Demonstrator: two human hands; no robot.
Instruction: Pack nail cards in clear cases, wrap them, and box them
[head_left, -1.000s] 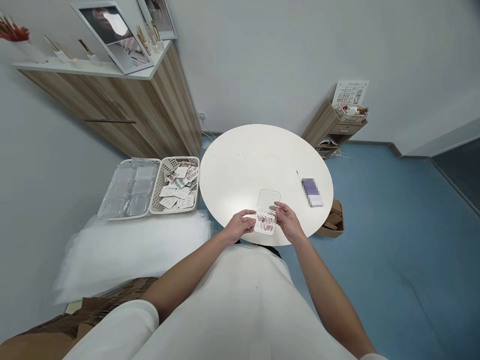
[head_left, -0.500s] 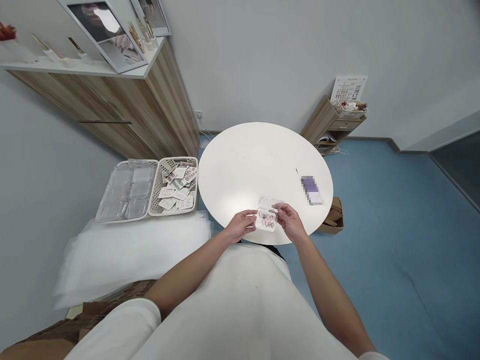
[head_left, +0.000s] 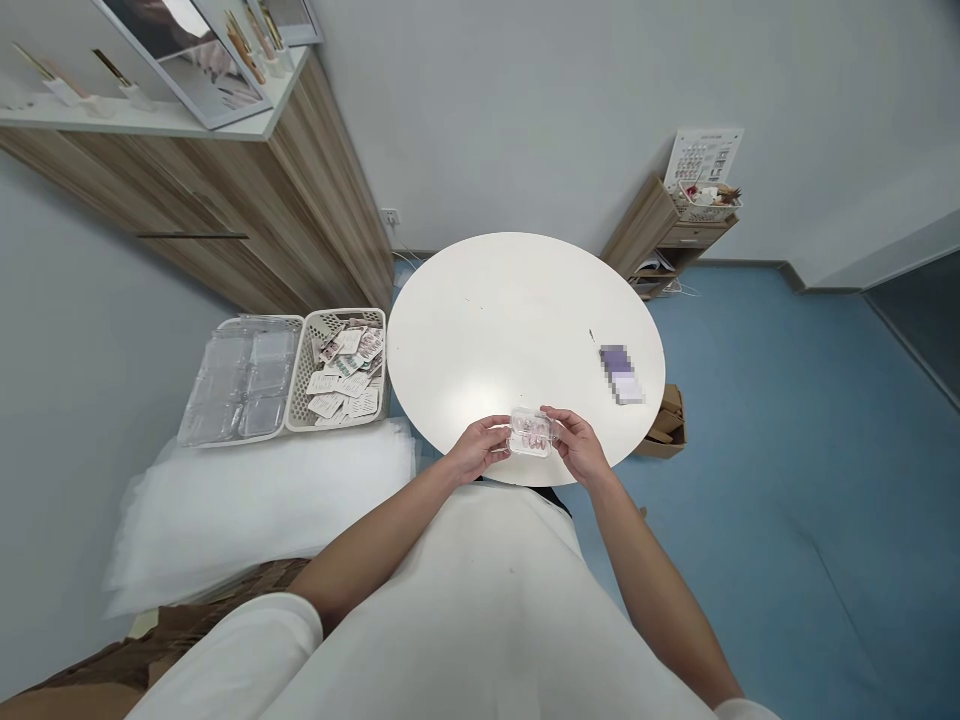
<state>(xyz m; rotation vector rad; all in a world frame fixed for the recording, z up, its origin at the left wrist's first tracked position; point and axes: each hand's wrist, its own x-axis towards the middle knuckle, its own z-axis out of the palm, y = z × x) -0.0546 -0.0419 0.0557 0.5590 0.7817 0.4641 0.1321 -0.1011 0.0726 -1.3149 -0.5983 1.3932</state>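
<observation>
Between my two hands, over the near edge of the white oval table (head_left: 525, 310), is a small clear plastic box (head_left: 531, 434) with pink press-on nails inside. My left hand (head_left: 482, 447) grips the box's left side between thumb and fingers. On the other side, my right hand (head_left: 576, 440) pinches the right edge, close to the lid. The clear lid lies over the nails; whether it is fully closed cannot be made out.
At the left, a white basket (head_left: 298, 415) holds printed cards, and another basket (head_left: 281, 430) holds clear plastic boxes. White foam sheets (head_left: 262, 510) lie in front. A blurred purple item (head_left: 619, 372) rests on the table's right; a cardboard box (head_left: 664, 445) stands beyond it.
The box's lid, raised at the back before, has swung down over the nails, with my right hand at its edge. My left hand keeps its hold. The whole view has shifted slightly.
</observation>
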